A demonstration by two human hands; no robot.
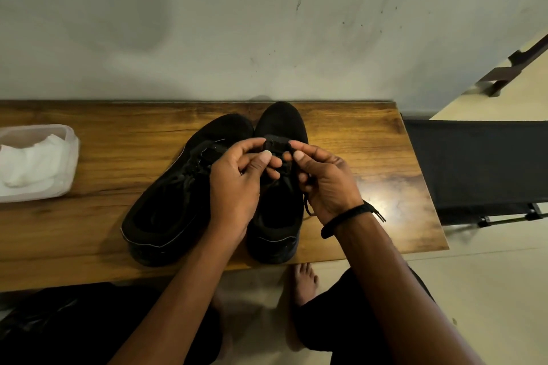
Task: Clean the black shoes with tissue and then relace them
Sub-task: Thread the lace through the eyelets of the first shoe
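Observation:
Two black shoes stand side by side on the wooden bench [89, 231], toes toward the wall. The left shoe [169, 201] lies angled, its laces loosely in place. Over the right shoe [278, 124] both hands meet above the tongue. My left hand [237, 184] pinches the black lace between thumb and fingers. My right hand [323, 181] pinches the other part of the lace [307, 207], whose loose end trails down by the wrist. A black band [347, 216] circles my right wrist.
A clear plastic pack of white tissue [32, 163] lies at the bench's left end. A dark fabric chair [480, 169] stands right of the bench. Behind is a grey wall [267, 24]. My bare foot [302, 281] rests on the pale floor below the bench edge.

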